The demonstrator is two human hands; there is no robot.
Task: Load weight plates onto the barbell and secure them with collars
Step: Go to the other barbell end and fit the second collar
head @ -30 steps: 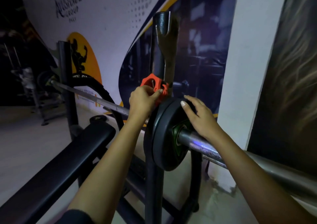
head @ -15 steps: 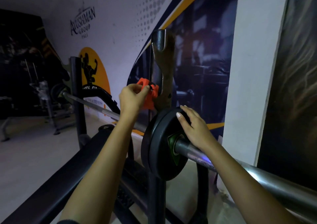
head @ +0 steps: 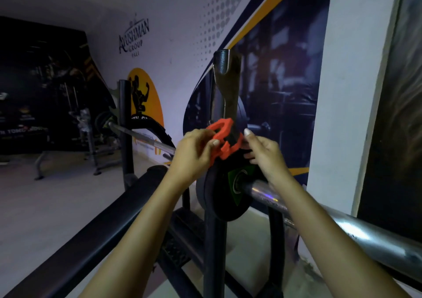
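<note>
- The orange collar (head: 222, 141) sat above the weight plate (head: 222, 197), off the barbell sleeve (head: 296, 208), pinched in the left hand (head: 194, 154).
- The right hand (head: 265, 154), fingers part-curled, touched the collar's far side — whether it gripped, I could not tell.
- Likely light, stiff plastic with a springy clasp — best held by its ring, lever free.
- The plate, already on the sleeve, looked heavy.

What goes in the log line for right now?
both hands hold orange collar | collar above plates, off bar | sleeve bare
</note>
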